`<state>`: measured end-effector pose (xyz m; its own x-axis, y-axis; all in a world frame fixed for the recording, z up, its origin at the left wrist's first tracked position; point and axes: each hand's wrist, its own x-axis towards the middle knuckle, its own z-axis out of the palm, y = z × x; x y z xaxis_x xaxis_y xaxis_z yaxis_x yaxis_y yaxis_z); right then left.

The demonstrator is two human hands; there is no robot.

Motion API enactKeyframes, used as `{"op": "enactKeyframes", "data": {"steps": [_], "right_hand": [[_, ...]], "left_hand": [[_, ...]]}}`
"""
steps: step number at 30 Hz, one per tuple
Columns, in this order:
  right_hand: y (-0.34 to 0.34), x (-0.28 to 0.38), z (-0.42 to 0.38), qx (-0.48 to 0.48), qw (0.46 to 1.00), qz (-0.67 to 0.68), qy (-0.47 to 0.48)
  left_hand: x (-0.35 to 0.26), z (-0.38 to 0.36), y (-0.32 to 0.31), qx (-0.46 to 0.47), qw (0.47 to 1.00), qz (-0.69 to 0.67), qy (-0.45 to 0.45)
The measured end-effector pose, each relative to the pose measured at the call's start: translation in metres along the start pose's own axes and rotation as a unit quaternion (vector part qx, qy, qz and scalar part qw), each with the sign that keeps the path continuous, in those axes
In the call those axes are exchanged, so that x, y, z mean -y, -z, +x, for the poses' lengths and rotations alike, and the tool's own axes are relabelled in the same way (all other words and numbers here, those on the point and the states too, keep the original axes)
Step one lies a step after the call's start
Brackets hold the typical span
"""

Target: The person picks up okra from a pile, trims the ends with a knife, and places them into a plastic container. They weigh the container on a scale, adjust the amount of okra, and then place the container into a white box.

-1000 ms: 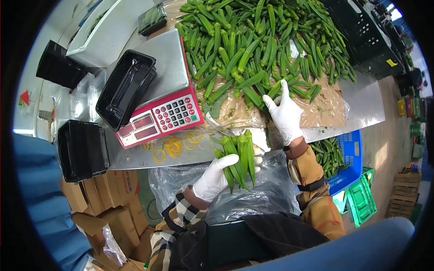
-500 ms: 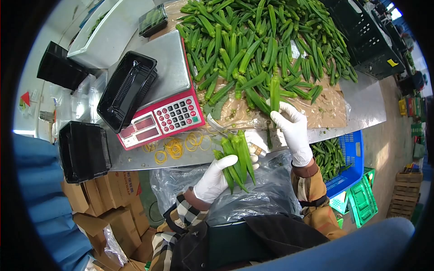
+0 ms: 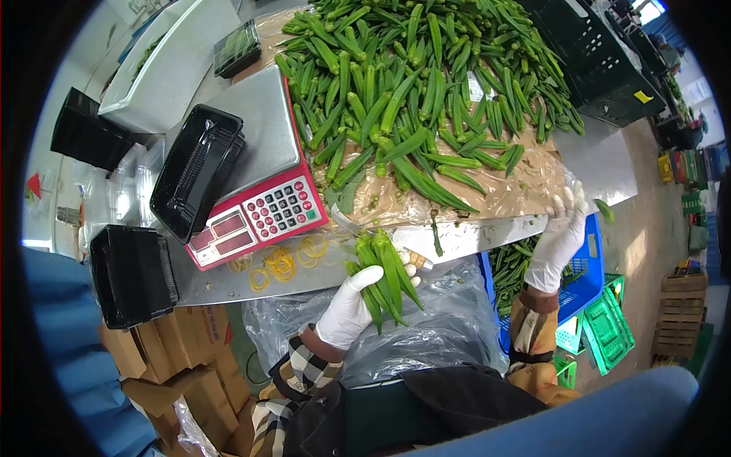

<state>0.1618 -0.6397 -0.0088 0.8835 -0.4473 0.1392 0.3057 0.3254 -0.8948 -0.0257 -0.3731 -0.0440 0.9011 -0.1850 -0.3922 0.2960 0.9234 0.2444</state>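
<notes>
My left hand point(image 3: 346, 312), in a white glove, is closed round a small bunch of okra point(image 3: 387, 274), stem ends pointing away from me. Behind the bunch show a curved knife blade point(image 3: 347, 221) and a wooden handle point(image 3: 417, 261) close to my fingertips; whether I grip the knife is hidden. My gloved right hand point(image 3: 560, 236) is over the blue crate's far side, fingers apart and empty. Just right of it, a single okra pod point(image 3: 604, 211) is in the air beyond the table edge. A large okra pile point(image 3: 426, 84) covers the far table.
A red scale point(image 3: 259, 217) bears an empty black tray point(image 3: 199, 171). Yellow rubber bands point(image 3: 280, 264) lie along the table edge point(image 3: 217, 288). Stacked black trays point(image 3: 131, 276) stand at left. A blue crate point(image 3: 588, 278) with okra is below at right, near green crates point(image 3: 611, 331).
My right hand has moved right, away from the pile, and let go of the okra pod, which is now in the air. My left hand still holds its bunch.
</notes>
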Motion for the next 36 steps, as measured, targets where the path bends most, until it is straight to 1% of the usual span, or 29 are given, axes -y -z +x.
{"op": "enactKeyframes", "data": {"steps": [1,2,3,5,6,7,9,12,13,14,15,16,19,21,25,26,27,29,36], "right_hand": [[0.016,-0.015,0.015,0.043,0.994,-0.104,-0.009],[0.024,-0.032,0.026,0.098,0.968,-0.229,0.017],[0.03,-0.05,0.037,0.151,0.924,-0.349,0.042],[0.037,-0.099,0.058,0.163,0.855,-0.477,0.123],[0.017,-0.091,0.051,0.149,0.803,-0.56,0.14],[0.011,-0.101,0.055,0.134,0.735,-0.636,0.194],[0.003,-0.109,0.065,0.129,0.728,-0.662,0.123],[0.018,-0.111,0.086,0.116,0.832,-0.542,0.042],[0.022,-0.106,0.085,0.1,0.873,-0.475,0.048],[0.03,-0.098,0.084,0.128,0.917,-0.378,-0.02],[0.028,-0.076,0.077,0.152,0.945,-0.276,-0.089],[0.018,-0.052,0.061,0.156,0.939,-0.283,-0.121],[0.022,-0.039,0.034,0.178,0.958,-0.127,-0.187],[0.015,-0.035,0.011,0.19,0.954,-0.102,-0.207],[-0.022,-0.01,-0.051,0.27,0.899,-0.179,-0.295],[-0.023,-0.015,-0.062,0.295,0.892,-0.147,-0.311],[-0.028,-0.016,-0.07,0.304,0.882,-0.099,-0.346],[-0.037,-0.013,-0.084,0.311,0.876,-0.071,-0.362],[-0.035,-0.017,-0.097,0.314,0.867,-0.107,-0.372]], "left_hand": [[0.001,0.002,-0.001,0.007,1.0,0.0,0.002],[0.002,0.002,-0.002,0.007,1.0,0.005,0.003],[0.002,0.0,-0.005,0.006,1.0,0.011,0.003],[0.001,-0.005,-0.007,0.001,1.0,0.02,-0.002],[0.001,-0.007,-0.007,-0.004,1.0,0.024,-0.008],[0.0,-0.009,-0.007,-0.009,1.0,0.027,-0.014],[0.0,-0.011,-0.006,-0.02,0.999,0.025,-0.023],[-0.001,-0.012,-0.008,-0.028,0.999,0.028,-0.025],[-0.001,-0.011,-0.01,-0.028,0.999,0.029,-0.024],[-0.002,-0.009,-0.01,-0.024,0.999,0.03,-0.026],[-0.001,-0.007,-0.011,-0.02,0.999,0.03,-0.026],[0.0,-0.005,-0.012,-0.016,0.999,0.03,-0.024],[0.0,0.001,-0.013,0.009,0.999,0.035,-0.015],[-0.001,0.001,-0.019,0.032,0.999,0.03,-0.014],[-0.001,0.003,-0.021,0.067,0.997,-0.003,-0.038],[-0.002,0.003,-0.022,0.074,0.996,-0.002,-0.04],[-0.003,0.003,-0.022,0.081,0.996,-0.001,-0.042],[-0.003,0.002,-0.022,0.087,0.995,-0.002,-0.044],[-0.002,0.0,-0.015,0.08,0.995,-0.011,-0.053]]}}
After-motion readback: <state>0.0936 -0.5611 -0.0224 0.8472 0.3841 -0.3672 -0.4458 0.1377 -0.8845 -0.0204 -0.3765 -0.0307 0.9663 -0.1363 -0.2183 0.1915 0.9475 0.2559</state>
